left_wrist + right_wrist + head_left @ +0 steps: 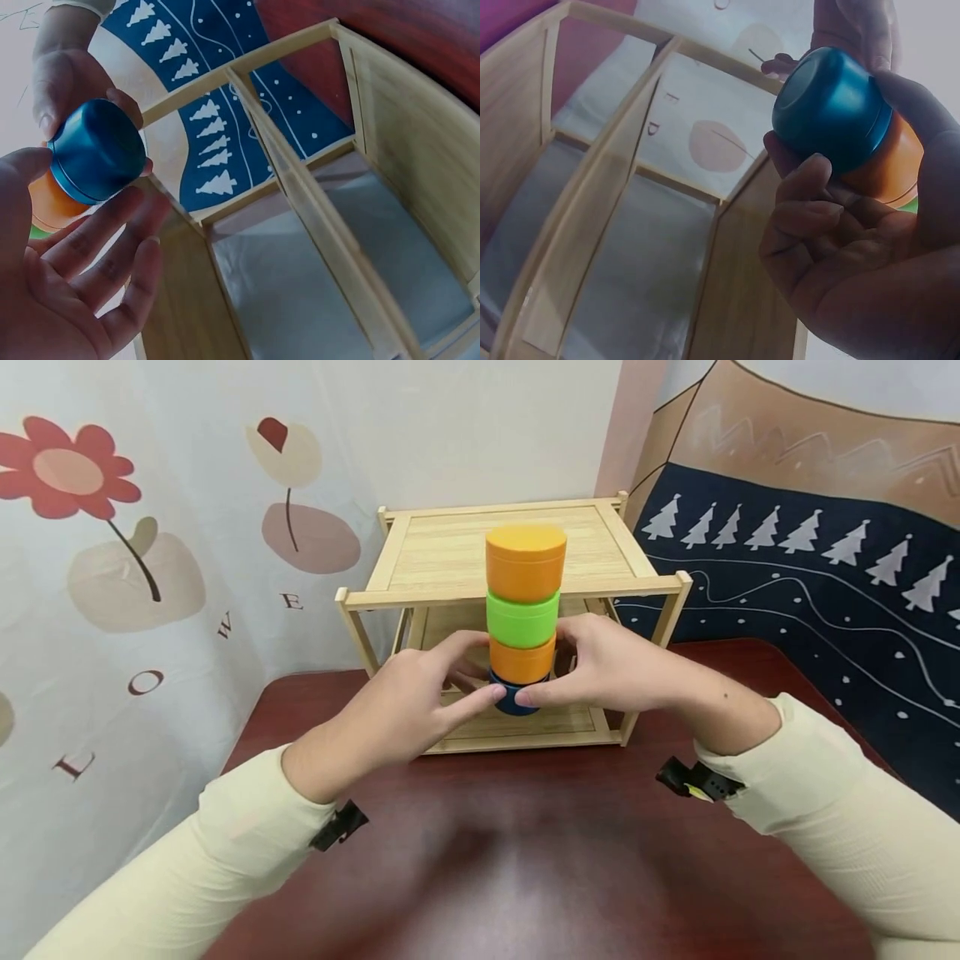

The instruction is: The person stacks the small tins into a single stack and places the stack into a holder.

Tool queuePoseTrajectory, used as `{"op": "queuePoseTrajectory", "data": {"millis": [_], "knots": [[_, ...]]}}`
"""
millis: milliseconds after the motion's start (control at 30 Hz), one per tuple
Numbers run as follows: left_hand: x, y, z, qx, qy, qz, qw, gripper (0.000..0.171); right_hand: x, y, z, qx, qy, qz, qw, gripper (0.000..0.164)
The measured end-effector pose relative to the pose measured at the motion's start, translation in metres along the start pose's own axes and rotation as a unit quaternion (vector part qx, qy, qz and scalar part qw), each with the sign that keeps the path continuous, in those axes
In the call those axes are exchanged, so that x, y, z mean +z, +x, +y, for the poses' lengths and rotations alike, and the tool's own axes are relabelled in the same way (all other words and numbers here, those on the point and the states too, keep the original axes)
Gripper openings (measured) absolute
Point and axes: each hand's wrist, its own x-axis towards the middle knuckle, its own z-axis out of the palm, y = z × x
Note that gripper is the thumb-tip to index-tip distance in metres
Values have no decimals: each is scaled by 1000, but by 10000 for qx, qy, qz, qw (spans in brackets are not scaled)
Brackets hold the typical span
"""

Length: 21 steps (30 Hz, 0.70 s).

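Note:
A column of round cups hangs upright in front of the wooden rack: an orange cup on top, then a green cup, another orange cup, and a dark blue cup lowest. My left hand grips the lower cups from the left, thumb at the blue cup's near side. From the right, my right hand holds the same part, its thumb close to the other thumb. Both wrist views show the blue cup's rounded base from below, the lower orange cup behind it.
The two-tier wooden rack stands on a dark red table, its upper shelf behind the column. A flower-printed cloth hangs at the left, and a navy cloth with white trees at the right.

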Motion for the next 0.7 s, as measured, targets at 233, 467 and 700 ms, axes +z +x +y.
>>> {"op": "queuePoseTrajectory", "data": {"millis": [233,467,700], "knots": [[-10,9,0,-16,7,-37,10000,51,-8,7,-6,-98,-164,207,9996,41],[-16,17,-2,100,-109,205,9997,46,-16,11,-13,-88,-144,275,9995,43],[-22,24,-1,156,-45,387,9991,42,-26,15,-18,47,-3,239,9997,44]]}}
